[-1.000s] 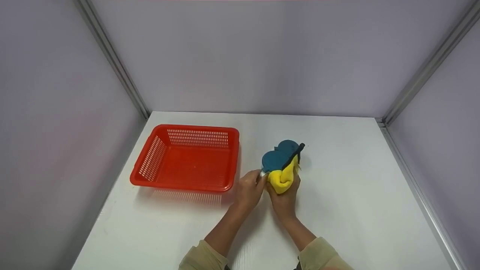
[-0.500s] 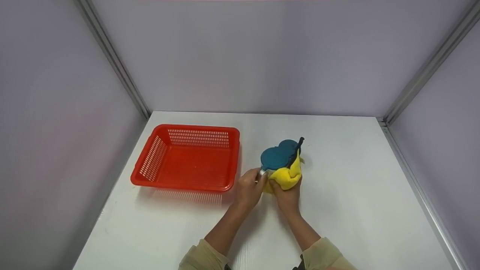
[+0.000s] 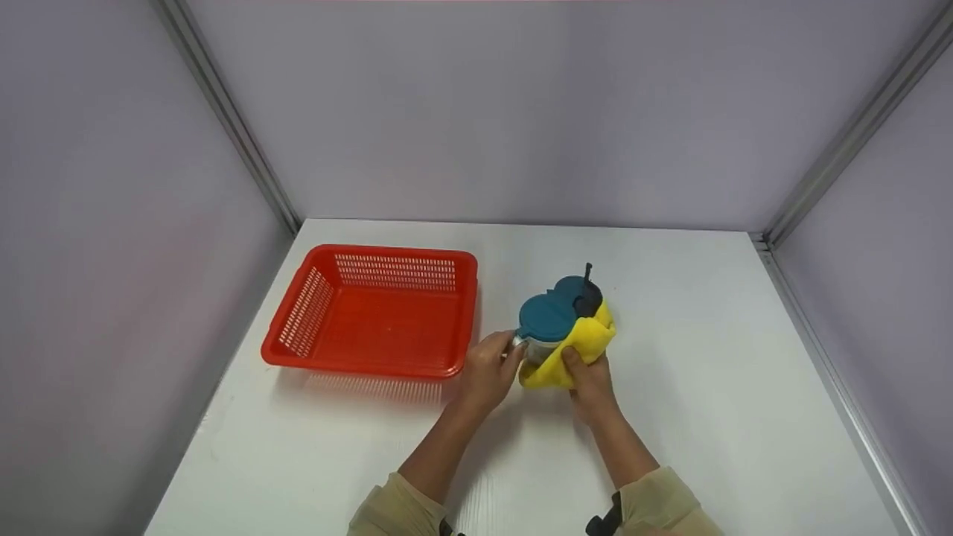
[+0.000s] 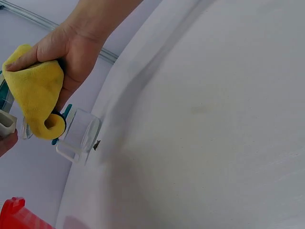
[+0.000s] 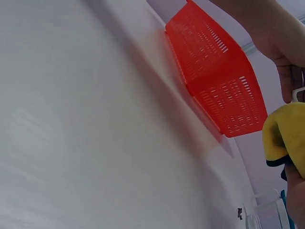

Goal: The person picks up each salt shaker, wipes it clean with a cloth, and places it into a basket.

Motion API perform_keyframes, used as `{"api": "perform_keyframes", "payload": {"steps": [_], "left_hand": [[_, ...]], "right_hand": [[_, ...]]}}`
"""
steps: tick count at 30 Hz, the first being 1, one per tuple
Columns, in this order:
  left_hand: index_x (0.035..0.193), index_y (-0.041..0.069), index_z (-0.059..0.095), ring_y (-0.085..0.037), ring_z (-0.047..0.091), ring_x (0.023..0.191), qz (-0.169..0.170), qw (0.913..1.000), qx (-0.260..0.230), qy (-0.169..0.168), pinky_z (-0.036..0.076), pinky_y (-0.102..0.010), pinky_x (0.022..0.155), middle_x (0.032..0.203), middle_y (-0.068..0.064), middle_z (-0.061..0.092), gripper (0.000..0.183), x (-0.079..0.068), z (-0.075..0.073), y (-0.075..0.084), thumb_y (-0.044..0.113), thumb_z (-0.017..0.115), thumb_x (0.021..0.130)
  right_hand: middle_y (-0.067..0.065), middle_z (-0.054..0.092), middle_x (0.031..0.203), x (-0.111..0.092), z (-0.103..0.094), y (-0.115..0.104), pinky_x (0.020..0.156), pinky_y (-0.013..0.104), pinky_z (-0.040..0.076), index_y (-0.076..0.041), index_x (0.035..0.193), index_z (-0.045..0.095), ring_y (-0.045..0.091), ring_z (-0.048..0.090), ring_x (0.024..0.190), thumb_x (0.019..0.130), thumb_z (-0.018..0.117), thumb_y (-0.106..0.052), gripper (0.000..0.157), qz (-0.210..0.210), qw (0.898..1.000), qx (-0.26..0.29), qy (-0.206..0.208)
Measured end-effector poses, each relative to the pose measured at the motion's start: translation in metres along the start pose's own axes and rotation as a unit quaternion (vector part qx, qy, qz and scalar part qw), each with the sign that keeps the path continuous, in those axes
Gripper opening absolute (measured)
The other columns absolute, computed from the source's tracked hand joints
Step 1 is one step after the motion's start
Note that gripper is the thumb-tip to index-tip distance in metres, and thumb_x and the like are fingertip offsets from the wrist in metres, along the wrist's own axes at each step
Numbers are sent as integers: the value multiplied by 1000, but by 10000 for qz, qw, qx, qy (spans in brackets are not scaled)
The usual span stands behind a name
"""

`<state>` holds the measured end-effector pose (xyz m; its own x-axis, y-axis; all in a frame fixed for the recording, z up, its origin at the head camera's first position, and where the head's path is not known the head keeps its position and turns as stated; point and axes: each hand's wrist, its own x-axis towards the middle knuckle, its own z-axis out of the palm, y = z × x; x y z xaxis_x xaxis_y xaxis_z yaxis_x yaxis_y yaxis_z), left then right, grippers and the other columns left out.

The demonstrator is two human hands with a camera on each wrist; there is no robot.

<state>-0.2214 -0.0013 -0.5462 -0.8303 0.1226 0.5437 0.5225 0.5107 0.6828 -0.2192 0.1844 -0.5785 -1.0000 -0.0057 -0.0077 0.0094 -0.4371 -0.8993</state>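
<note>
My left hand [image 3: 488, 372] grips the pale handle of a clear jar with a round teal lid [image 3: 547, 318]. The jar is held up off the table and its body is partly covered by a yellow cloth [image 3: 584, 342] with a dark edge. With the thumb on top, my right hand [image 3: 593, 383] holds this cloth against the jar's right side. Just behind, a second teal-lidded jar [image 3: 569, 285] is half hidden; in the left wrist view that clear jar [image 4: 82, 131] with its white handle stands on the table.
Left of the hands, a red slotted plastic basket [image 3: 387, 331] sits on the white table [image 3: 707, 387]. Grey panel walls [image 3: 461, 112] enclose the table at the back and both sides. A small dark mark [image 4: 96, 144] shows near the standing jar.
My right hand has shifted slightly right with the cloth, which now spreads lower along the jar's side and shows more of its body. The left hand stays nearly in place.
</note>
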Motion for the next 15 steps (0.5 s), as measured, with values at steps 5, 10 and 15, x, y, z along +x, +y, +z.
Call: {"api": "perform_keyframes", "payload": {"steps": [5, 10, 15], "left_hand": [[108, 18, 68, -2, 64, 84, -205, 9994, 40, -266, 54, -15, 79, 96, 7, 70, 22, 2, -6, -1, 35, 58, 99], [115, 22, 66, 0, 63, 85, -385, 9979, 104, -513, 54, -15, 79, 99, 12, 69, 25, 2, -10, -1, 39, 56, 99], [116, 27, 65, 1, 63, 86, -515, 9960, 54, -728, 54, -16, 81, 101, 16, 68, 25, 1, -13, -1, 41, 55, 99]], "right_hand": [[0, 53, 119, 3, 0, -6, 99, 27, 51, -17, 132, 39, 13, 57, 108, 96, 58, -36, 45, 176, 9967, 754, -226], [-1, 54, 119, 3, -3, -7, 98, 25, 51, -19, 132, 39, 12, 57, 107, 95, 58, -39, 47, 359, 9926, 1094, -393], [-2, 54, 117, 4, -7, -9, 97, 23, 51, -19, 131, 39, 11, 57, 104, 91, 59, -46, 51, 495, 9918, 1104, -408]]}}
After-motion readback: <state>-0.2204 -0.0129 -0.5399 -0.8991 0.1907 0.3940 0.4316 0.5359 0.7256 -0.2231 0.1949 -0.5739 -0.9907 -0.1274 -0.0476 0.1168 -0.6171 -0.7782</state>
